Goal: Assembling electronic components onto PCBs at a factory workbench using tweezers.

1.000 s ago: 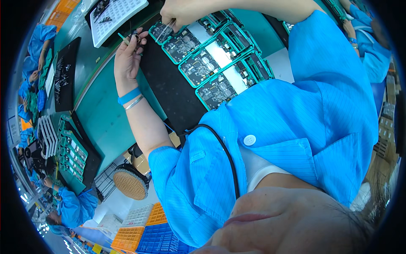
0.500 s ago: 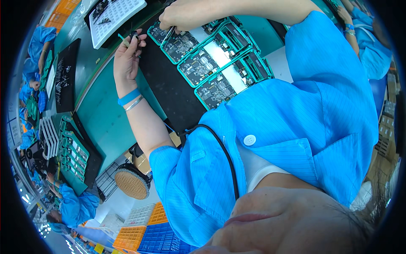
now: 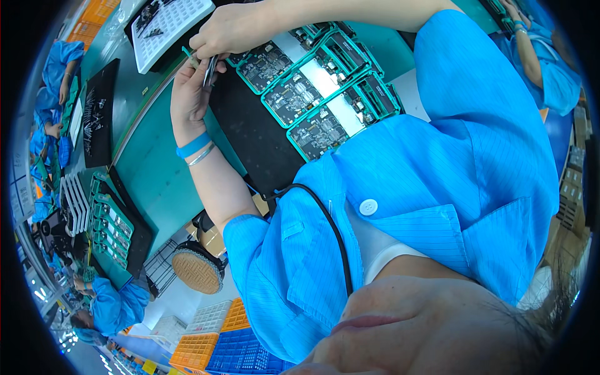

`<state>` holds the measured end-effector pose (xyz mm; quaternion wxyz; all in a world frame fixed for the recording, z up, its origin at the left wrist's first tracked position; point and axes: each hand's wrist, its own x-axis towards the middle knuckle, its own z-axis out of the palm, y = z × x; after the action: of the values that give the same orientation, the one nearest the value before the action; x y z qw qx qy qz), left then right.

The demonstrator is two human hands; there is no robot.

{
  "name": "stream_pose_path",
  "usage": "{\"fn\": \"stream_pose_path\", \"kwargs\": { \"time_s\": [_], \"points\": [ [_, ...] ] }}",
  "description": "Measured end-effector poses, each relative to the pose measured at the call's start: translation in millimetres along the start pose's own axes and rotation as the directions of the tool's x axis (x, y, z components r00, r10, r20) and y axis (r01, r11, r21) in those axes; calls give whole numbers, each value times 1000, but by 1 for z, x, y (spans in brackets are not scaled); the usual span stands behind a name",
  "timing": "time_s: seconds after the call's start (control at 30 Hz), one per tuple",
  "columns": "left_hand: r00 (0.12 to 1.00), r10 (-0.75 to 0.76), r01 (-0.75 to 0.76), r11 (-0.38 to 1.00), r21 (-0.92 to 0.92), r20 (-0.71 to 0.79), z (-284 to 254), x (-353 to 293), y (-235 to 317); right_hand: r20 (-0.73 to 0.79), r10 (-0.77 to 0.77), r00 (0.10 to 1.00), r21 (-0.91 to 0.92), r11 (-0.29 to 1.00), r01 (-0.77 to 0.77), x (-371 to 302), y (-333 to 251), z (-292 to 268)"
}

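At the upper left, my right hand (image 3: 230, 30) is closed on metal tweezers (image 3: 210, 71). Their tips reach down to the fingers of my left hand (image 3: 189, 94), which wears a blue wristband. My left fingers are curled around something small, mostly hidden by the right hand; a thin green strip (image 3: 187, 52) sticks out above them. Right of both hands, several circuit boards (image 3: 292, 99) in green frames lie side by side in a row on a black mat (image 3: 250, 134). The far end of that row is partly under my right forearm.
A white gridded tray (image 3: 164, 40) holding black parts stands at the far left. More framed boards (image 3: 111, 228) sit on the left bench, beside stacked white racks (image 3: 74, 203). A round stool (image 3: 197, 270) and plastic crates (image 3: 240, 347) are lower left. People in blue work around.
My right hand has moved left with the tweezers, from over the far boards to my left hand. The left hand has stayed nearly in place.
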<state>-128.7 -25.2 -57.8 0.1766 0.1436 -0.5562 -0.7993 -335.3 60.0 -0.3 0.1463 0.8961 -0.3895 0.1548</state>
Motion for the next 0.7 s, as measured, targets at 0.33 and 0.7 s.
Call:
{"fn": "stream_pose_path", "kwargs": {
  "time_s": [0.33, 0.7],
  "points": [
    [991, 14, -8, 999, 45, -132, 41, -15, 21, 30, 284, 958, 108, 952, -286, -21, -17, -45],
    [882, 243, 53, 800, 597, -404, 76, -97, -2, 314, 277, 908, 304, 877, -373, -81, -57, -69]
  ]
}}
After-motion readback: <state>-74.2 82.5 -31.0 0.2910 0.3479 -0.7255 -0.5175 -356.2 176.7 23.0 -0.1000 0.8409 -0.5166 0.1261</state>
